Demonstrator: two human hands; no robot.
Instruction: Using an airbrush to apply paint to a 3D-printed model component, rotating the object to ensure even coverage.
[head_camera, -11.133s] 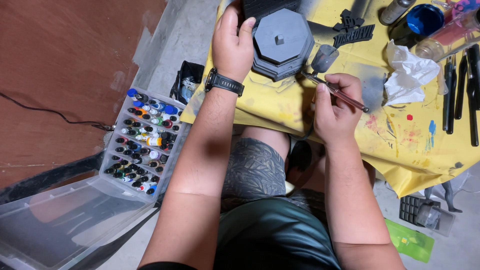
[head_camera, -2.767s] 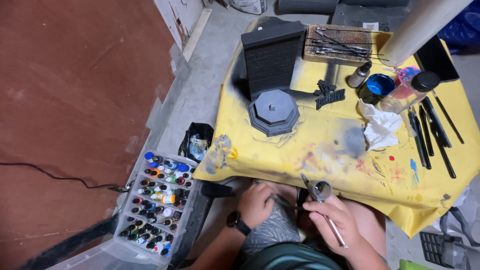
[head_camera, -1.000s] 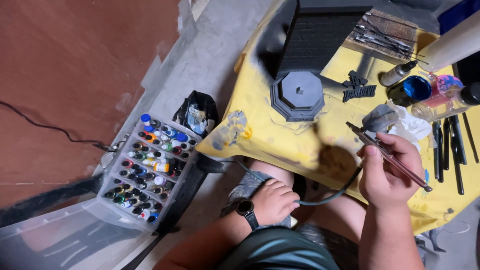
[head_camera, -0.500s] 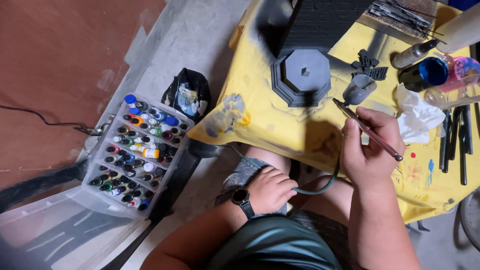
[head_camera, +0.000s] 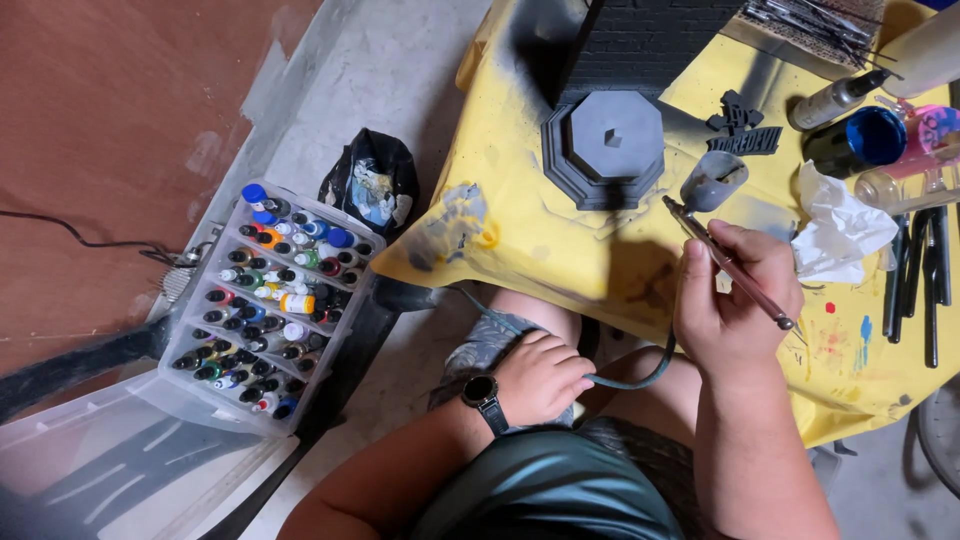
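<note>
A: Starting at the left, what's down there?

B: A clear case of small paint bottles (head_camera: 265, 310) sits on the floor, with a black bag (head_camera: 372, 190) just beyond it. Neither hand is near them.

A: And the left hand?

B: The left hand (head_camera: 540, 378) rests on the knee, below the desk (head_camera: 520, 230) edge. Its fingers (head_camera: 572, 372) are curled loosely, and a thin hose (head_camera: 640, 378) runs out from under them, so I judge they are steadying it rather than gripping hard.

A: Which step does that make this?

B: A pause between passes of painting, by the look of it. The grey eight-sided base (head_camera: 605, 145) stands on the yellow cloth, apart from both hands.

A: The right hand?

B: The right hand (head_camera: 735, 305) is raised over the desk's near edge, wrist bent, fingers closed round an airbrush (head_camera: 728, 265) like a pen. Its tip points up and left, towards the base and a small grey cup (head_camera: 712, 180) just beside it.

A: What would spraying ask for?

B: A steady tip aimed at the base, with slack in the hose, I'd say.
</note>
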